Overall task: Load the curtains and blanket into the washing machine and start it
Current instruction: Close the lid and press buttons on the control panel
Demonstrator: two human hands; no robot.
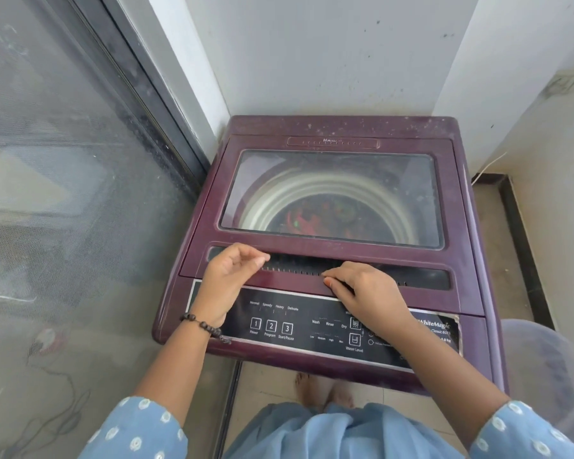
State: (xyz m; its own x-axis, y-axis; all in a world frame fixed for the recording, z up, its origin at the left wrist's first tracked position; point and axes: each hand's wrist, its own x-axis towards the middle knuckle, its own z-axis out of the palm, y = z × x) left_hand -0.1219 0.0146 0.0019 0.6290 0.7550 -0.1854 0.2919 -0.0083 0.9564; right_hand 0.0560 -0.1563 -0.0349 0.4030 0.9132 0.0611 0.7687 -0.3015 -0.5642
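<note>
A maroon top-loading washing machine (338, 127) stands in a corner with its glass lid (332, 197) down. Through the glass I see dark and red fabric (322, 220) lying in the drum. My left hand (227, 276) hovers over the lid's front handle recess, fingers loosely curled, holding nothing. My right hand (362, 289) rests on the lid's front edge with its fingers curled down onto it. Below both hands lies the black control panel (299, 329) with its Power, Program and Start/Pause buttons.
A mesh sliding door (63, 193) runs along the left. White walls close in behind and to the right. A pale round plastic object (540, 369) sits at the machine's right side. My bare feet (318, 389) stand on the tiled floor in front.
</note>
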